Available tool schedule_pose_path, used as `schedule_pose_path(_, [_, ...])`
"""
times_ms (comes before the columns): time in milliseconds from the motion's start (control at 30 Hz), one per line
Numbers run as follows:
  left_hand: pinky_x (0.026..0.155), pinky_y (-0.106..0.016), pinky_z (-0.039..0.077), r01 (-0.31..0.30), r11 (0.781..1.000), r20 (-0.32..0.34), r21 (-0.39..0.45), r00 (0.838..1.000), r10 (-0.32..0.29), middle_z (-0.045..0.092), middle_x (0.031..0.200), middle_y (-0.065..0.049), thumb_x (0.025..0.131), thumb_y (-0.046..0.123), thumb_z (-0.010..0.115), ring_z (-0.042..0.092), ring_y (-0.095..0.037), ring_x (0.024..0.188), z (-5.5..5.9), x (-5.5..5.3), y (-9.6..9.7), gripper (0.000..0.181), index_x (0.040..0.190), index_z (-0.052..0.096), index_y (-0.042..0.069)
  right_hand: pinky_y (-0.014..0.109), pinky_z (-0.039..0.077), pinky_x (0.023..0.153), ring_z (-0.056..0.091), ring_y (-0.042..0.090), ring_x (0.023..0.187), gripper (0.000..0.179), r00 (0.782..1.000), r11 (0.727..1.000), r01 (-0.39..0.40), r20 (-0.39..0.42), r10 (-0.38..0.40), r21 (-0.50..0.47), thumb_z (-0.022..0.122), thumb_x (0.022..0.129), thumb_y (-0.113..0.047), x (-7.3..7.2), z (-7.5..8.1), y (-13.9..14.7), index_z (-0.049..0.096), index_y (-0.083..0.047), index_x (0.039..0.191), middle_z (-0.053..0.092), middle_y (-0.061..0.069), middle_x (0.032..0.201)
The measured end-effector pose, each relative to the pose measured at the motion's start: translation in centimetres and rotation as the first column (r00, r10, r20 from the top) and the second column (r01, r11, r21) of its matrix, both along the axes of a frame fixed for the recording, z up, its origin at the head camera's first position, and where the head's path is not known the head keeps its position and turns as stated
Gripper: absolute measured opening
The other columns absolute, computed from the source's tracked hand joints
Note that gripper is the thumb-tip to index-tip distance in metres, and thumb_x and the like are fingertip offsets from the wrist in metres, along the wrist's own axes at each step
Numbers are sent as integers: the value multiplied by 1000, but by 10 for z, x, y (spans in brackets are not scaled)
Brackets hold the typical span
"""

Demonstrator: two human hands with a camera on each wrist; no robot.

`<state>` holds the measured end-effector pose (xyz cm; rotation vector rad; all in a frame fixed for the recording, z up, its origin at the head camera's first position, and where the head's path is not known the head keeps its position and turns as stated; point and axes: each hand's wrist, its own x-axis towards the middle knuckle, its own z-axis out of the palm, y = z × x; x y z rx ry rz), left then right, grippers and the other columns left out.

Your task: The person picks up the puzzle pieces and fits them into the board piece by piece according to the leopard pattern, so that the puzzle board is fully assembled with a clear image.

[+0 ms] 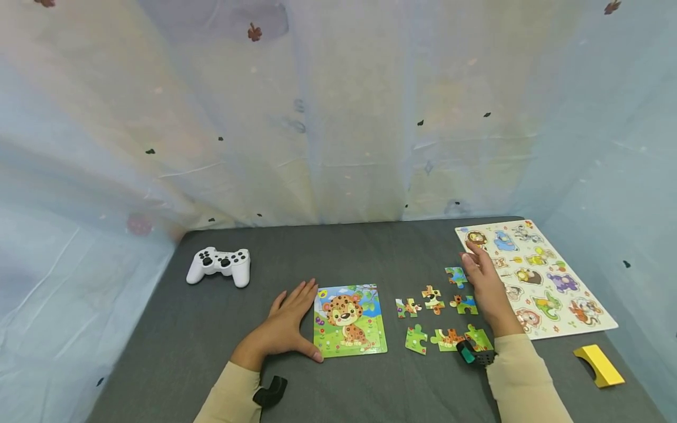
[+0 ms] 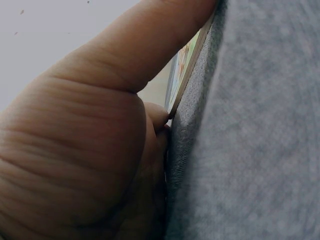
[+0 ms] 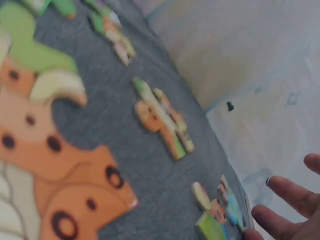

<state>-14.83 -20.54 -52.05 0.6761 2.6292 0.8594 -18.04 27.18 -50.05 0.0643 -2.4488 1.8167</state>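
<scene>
Sleeves (image 1: 523, 379): Your two beige sleeves were nearest the camera and reached inward from the bottom of the head view.
Curtain (image 1: 359, 117): Behind your work hung a pale curtain in blue and cream tones, marked with small dark leaf shapes.
Table (image 1: 333, 252): You worked at a surface covered in dark grey cloth.
White animal board (image 1: 545, 271): This lay flat on your right, set at an angle, and bore printed animals in rows.
Right hand (image 1: 492, 288): You held it at the left edge of the white animal board, fingers extended and apart, gripping nothing visible; fingertip contact with the board could not be told.
Left hand (image 1: 288, 320): You set it beside the leopard board (image 1: 350, 321), fingers straight and thumb spread, touching the left edge without curling round it.
Leopard board position: It lay flat in front of you, between your left hand and the loose pieces.
Controller (image 1: 219, 265): White, it lay at the back left, well apart from your hands.
Yellow block (image 1: 599, 365): It lay near the front edge of the white animal board, arched notch facing left.
Jigsaw pieces (image 1: 433, 299): These lay scattered between the leopard board and your right forearm, spotted orange, green and blue.
</scene>
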Motion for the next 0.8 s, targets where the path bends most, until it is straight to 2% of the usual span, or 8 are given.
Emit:
schedule_pose_path(67, [126, -63, -5, -1, 1000, -1, 0, 1000, 1, 7, 182, -4, 62, 71, 99, 0, -25, 166, 1, 0, 0, 155, 176, 13, 11, 73, 33, 113, 35, 53, 150, 75, 999, 999, -3, 33, 2, 50, 46, 118, -46, -2, -4, 1, 15, -12, 177, 33, 31, 166])
schedule_pose_path(200, [126, -63, -5, -2, 1000, -2, -2, 1000, 2, 7, 182, -4, 62, 71, 99, 0, -26, 166, 1, 0, 1, 155, 176, 13, 11, 77, 33, 112, 26, 56, 155, 84, 996, 995, -47, 75, 41, 83, 56, 115, -45, -3, -7, 3, 10, -14, 177, 25, 32, 171])
schedule_pose_path(333, [126, -63, -5, -3, 1000, -3, -2, 1000, 3, 7, 182, -4, 62, 70, 99, 1, -26, 166, 1, 1, 0, 154, 176, 13, 11, 75, 32, 114, 24, 56, 155, 90, 992, 984, -100, 87, 87, 151, 67, 111, -39, -3, -11, 1, 12, -8, 176, 23, 33, 171])
schedule_pose_path(433, [126, -63, -5, -3, 1000, -3, -3, 1000, 3, 7, 182, -4, 62, 70, 100, 1, -26, 166, 1, 1, 0, 155, 176, 13, 11, 72, 33, 116, 29, 55, 152, 84, 993, 943, -110, 75, 91, 315, 72, 109, -28, -6, -18, 0, 24, 2, 171, 29, 35, 167])
schedule_pose_path(533, [126, -63, -5, -2, 1000, -3, -4, 1000, 2, 7, 182, -4, 62, 70, 100, 1, -26, 166, 1, 1, 0, 155, 176, 13, 11, 74, 32, 114, 30, 58, 148, 71, 996, 871, -90, 60, 70, 483, 71, 109, -20, -7, -23, -2, 37, 9, 164, 33, 37, 161])
schedule_pose_path(600, [126, -63, -5, -2, 1000, -4, -7, 1000, 2, 7, 182, -4, 62, 70, 99, 1, -26, 166, 0, 1, 0, 155, 176, 13, 11, 76, 31, 112, 29, 61, 146, 64, 997, 834, -70, 51, 50, 547, 70, 109, -18, -6, -24, -4, 44, 12, 159, 34, 38, 159])
schedule_pose_path(700, [126, -63, -5, -2, 1000, -5, -2, 1000, 2, 7, 182, -5, 62, 69, 100, 1, -26, 166, 1, 1, 0, 155, 176, 14, 11, 77, 31, 110, 28, 62, 144, 56, 999, 822, -48, 44, 28, 568, 69, 109, -19, -5, -24, -6, 52, 12, 152, 35, 37, 157])
schedule_pose_path(800, [126, -63, -4, 1, 1000, -5, -2, 1000, -1, 8, 182, -5, 62, 69, 100, 1, -26, 166, 2, 1, 1, 155, 176, 14, 11, 77, 33, 108, 29, 61, 143, 50, 999, 826, -37, 48, 12, 562, 69, 110, -20, -3, -22, -7, 58, 10, 147, 36, 36, 154])
